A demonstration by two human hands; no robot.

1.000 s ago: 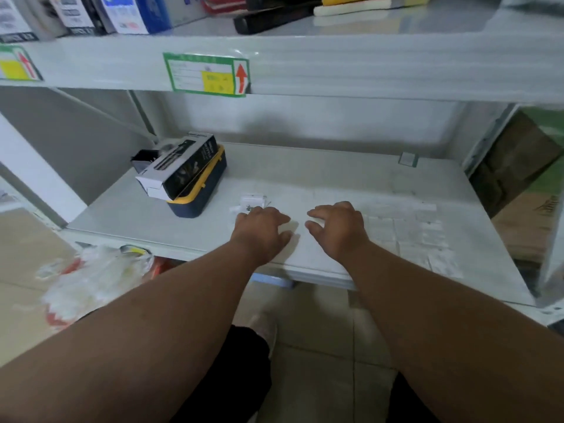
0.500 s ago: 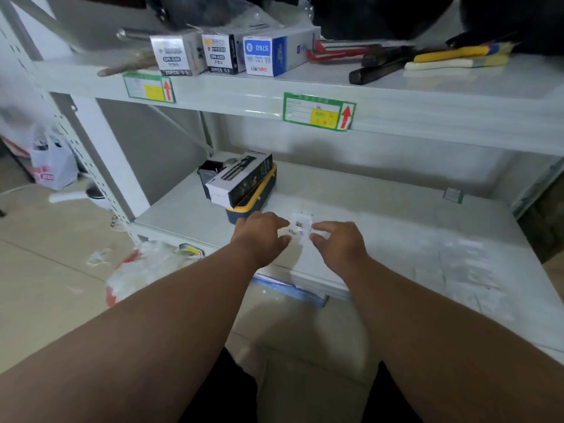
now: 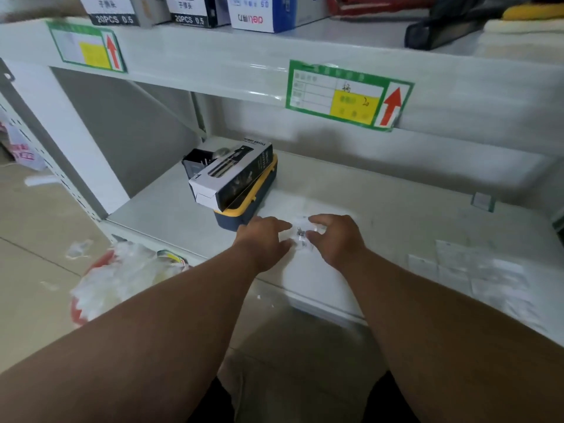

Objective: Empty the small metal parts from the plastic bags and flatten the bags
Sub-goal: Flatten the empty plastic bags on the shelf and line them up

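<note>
1. The small clear bag [image 3: 302, 235] sits between my two hands, just above the front part of the lower shelf [image 3: 396, 215], with a few small metal parts [image 3: 300, 232] showing dark through the plastic near its middle.
2. My left hand [image 3: 262, 239] pinches the bag's left edge, fingers curled toward the thumb.
3. My right hand [image 3: 335, 238] grips the right edge the same way, thumb and fingertips closed on the plastic.
4. The bag lies straight ahead of both hands, equally near each; neither has to reach. I cannot tell which way its mouth faces, since the plastic is blurred.
5. I judge the next move turns on finding that open end and tipping it down toward the shelf.
6. Flattened empty bags [image 3: 476, 276] lie well apart to my right, nearer my right hand.
</note>
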